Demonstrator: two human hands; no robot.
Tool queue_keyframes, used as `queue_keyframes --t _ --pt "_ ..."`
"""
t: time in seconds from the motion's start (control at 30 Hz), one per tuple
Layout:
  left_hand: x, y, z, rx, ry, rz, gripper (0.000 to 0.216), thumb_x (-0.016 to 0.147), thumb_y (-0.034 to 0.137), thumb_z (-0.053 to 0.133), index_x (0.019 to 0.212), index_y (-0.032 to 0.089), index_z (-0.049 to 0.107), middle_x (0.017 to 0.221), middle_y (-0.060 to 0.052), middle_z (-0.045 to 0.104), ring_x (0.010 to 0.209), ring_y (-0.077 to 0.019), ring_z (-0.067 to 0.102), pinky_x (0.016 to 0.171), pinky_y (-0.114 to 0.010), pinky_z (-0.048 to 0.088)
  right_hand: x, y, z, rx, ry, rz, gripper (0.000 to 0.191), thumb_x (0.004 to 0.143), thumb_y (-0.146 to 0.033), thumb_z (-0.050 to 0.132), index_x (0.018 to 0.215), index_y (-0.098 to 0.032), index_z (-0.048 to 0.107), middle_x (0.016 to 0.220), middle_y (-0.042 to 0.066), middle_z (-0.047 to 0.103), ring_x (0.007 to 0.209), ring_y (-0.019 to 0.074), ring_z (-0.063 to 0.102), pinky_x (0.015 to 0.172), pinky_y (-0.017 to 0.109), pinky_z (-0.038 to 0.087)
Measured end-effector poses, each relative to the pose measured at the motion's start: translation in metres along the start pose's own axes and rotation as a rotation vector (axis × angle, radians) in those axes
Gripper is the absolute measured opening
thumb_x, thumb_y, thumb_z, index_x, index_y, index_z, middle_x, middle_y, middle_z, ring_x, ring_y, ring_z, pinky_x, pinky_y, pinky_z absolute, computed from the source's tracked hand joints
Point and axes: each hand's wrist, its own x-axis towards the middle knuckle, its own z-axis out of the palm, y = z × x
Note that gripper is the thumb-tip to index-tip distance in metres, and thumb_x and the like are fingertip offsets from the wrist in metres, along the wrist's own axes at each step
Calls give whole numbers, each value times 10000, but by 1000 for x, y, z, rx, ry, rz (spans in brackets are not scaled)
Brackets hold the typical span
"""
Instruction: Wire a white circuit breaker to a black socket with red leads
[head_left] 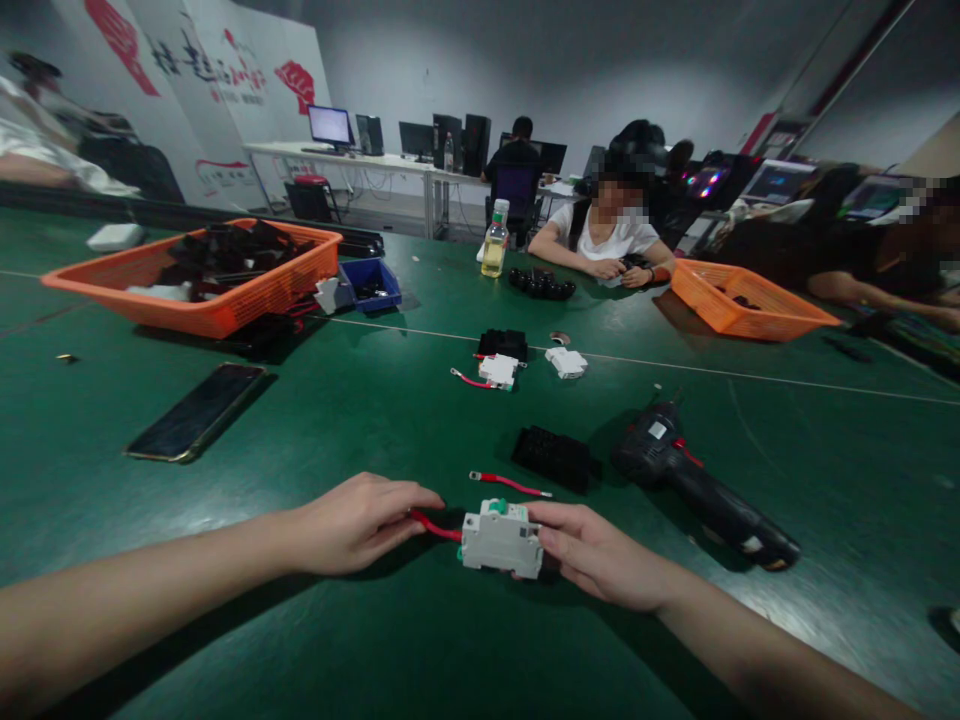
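A white circuit breaker (501, 545) with a green toggle is gripped at its right end by my right hand (592, 555). From its left side comes a short red wire (439, 530), whose outer end my left hand (375, 522) pinches between thumb and fingers. Just behind the breaker a loose red wire (514, 484) with metal lugs lies on the green table. A black plastic housing (553, 456) rests beyond it, and to the right lies a black power screwdriver (697, 480). Farther off are another white breaker (498, 371) with a red wire and a white block (566, 362).
A phone (196, 412) lies at left. Behind it stand an orange basket (225, 318) of black parts and a blue bin (386, 296). A bottle (495, 240) stands at the far side, near a seated person (611, 225) and another orange basket (750, 318).
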Motion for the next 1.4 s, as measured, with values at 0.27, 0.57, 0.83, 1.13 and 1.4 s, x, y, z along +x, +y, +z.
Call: queue_keyframes --t 0.27,0.57,0.83,1.13,1.4 --pt "-2 3 -2 115 -44 97 213 986 215 452 1158 208 577 831 -26 645 697 -134 588 593 -269 409 -10 -7 10 -244 69 -102 385 959 -458 561 1255 -228 649 1212 84 656 1072 220 620 937 383 482" --pt "-1 7 -1 219 53 178 142 956 226 535 1067 202 619 748 -13 628 665 -134 552 593 -285 364 -13 -9 22 -718 88 -312 325 999 -254 495 1306 -254 603 1232 78 650 1134 214 597 982 370 468" --pt "-1 14 -1 306 215 217 104 874 181 626 975 197 649 861 -38 654 791 -158 577 686 -309 374 -11 -3 23 -881 112 -387 317 995 -191 478 1293 -231 575 1189 59 662 1101 175 595 968 339 483" --pt "0 29 1 216 181 105 152 862 248 602 995 188 645 805 -35 635 756 -171 565 683 -318 389 -9 5 25 -1216 231 -459 364 992 -239 486 1348 -194 546 1376 117 563 1269 220 514 1064 407 451" --pt "-2 35 9 127 138 64 201 903 235 595 1097 192 624 850 -35 651 756 -144 590 652 -254 436 -12 0 32 -1289 199 -370 563 930 -247 554 1475 -245 413 1513 92 432 1373 235 410 1115 432 395"
